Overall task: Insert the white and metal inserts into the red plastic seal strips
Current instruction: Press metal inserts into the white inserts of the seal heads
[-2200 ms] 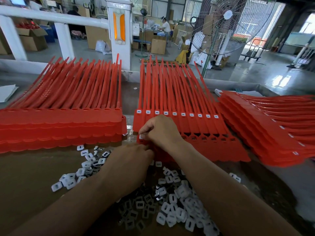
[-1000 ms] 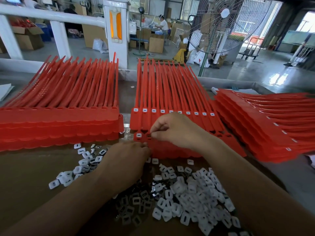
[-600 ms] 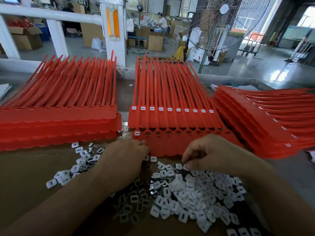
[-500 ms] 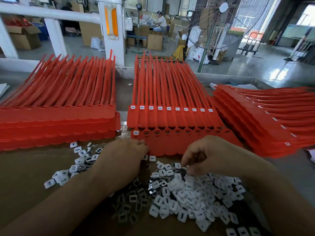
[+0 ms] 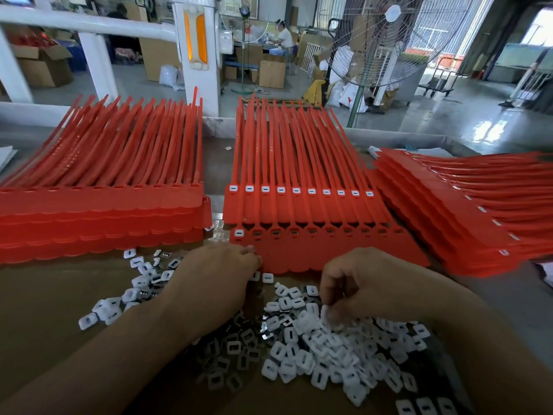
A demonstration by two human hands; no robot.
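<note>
Your brown work surface (image 5: 45, 319) carries three stacks of red seal strips. The left stack (image 5: 104, 211) lies with its heads toward you and its tails fanning up and away. Behind it, cardboard boxes (image 5: 42, 64) stand on the workshop floor. A white pillar (image 5: 196, 70) with an orange panel rises behind the gap between the left stack and the middle stack (image 5: 299, 163).

On the middle stack, every socket in the far row shows a white cap. In the near row only the leftmost socket (image 5: 238, 233) shows white; the others look dark. Farther back a person (image 5: 282, 35) sits at a bench, with a pedestal fan (image 5: 386, 37) to the right. The right stack (image 5: 463, 223) lies turned, with its tails pointing right.

The white inserts (image 5: 329, 348) lie heaped on the surface in front of the middle stack, with a smaller scatter near the left stack. Metal inserts (image 5: 266, 327) are mixed in among them.

Your left hand (image 5: 215, 283) lies knuckles up with its fingers curled. Its fingertips touch the near edge of the middle stack, just below the white-filled socket. The palm is hidden, so you cannot tell whether it holds anything.

Your right hand (image 5: 359, 286) arches over the heap with its fingers curled downward. Thumb and fingertips pinch at the white inserts on top of the heap, though that spot is blurred.
</note>
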